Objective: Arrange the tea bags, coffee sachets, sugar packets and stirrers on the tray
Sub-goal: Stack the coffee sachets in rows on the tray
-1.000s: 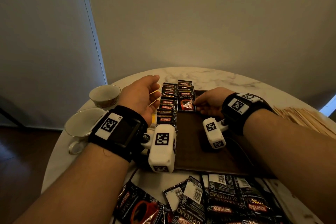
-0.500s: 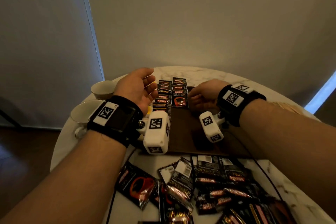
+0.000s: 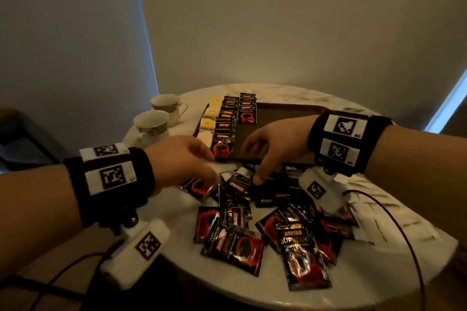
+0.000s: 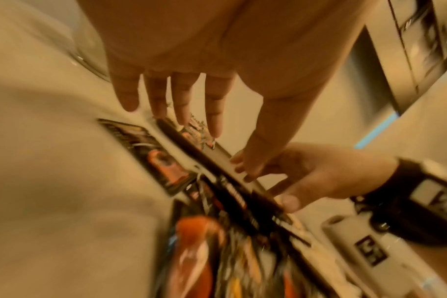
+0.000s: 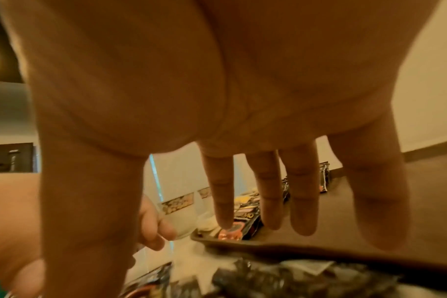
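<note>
Reaching over a round marble table point(image 3: 379, 247), you have both hands above a loose pile of coffee sachets point(image 3: 265, 222) at its near edge. Beyond your fingertips lies the tray point(image 3: 278, 118), its long side running left to right. Along its left end stand neat rows of sachets point(image 3: 228, 118) and yellow tea bags point(image 3: 211, 118), each row running away from you. Two cups point(image 3: 151, 121) sit left of the tray.

Your left hand point(image 3: 182, 156) hovers with fingers straight and slightly spread, holding nothing. Your right hand point(image 3: 275, 144) points down with fingers spread; its fingertips point(image 3: 257, 179) seem to touch the top sachet point(image 3: 238, 182) of the pile, but I cannot tell if they grip it.

That sachet lies flat just under your right fingertips, its long axis slanting from near-left to far-right.

Expect each sachet to be light, thin and glossy, so it will likely slide and crinkle. Pinching a short sealed edge, where the foil is stiffest, should lift one cleanly without dragging its neighbours.
</note>
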A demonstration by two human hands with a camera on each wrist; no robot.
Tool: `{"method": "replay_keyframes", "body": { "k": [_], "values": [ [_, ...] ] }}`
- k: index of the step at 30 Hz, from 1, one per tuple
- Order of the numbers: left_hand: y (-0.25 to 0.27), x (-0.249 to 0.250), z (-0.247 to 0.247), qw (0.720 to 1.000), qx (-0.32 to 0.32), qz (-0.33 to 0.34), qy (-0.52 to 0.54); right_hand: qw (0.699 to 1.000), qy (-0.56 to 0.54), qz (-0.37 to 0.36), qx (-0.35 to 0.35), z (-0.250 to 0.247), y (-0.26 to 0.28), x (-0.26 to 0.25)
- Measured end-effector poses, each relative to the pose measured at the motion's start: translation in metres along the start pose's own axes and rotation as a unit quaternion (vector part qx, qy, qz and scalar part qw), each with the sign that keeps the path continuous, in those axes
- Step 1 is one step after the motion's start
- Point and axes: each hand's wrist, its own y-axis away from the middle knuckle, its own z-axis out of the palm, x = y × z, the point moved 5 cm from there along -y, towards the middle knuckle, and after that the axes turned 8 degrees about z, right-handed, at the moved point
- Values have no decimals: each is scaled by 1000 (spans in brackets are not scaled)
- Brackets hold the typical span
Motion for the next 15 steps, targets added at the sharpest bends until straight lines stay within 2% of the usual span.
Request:
{"method": "replay_keyframes", "body": {
  "k": [4,7,11,15],
  "values": [
    [31,-14,16,988,-114,-62,-88,996,83,1,-14,18,27,-8],
    [43,-12,31,966,-170,-63,-183,990,136,14,-21,31,35,-17],
    [38,-5,34,953,-107,-48,-281,986,161,0,-39,42,33,-31],
    [27,-3,24,962,-45,-37,-267,983,179,-37,-6,48,25,-46]
  ]
}}
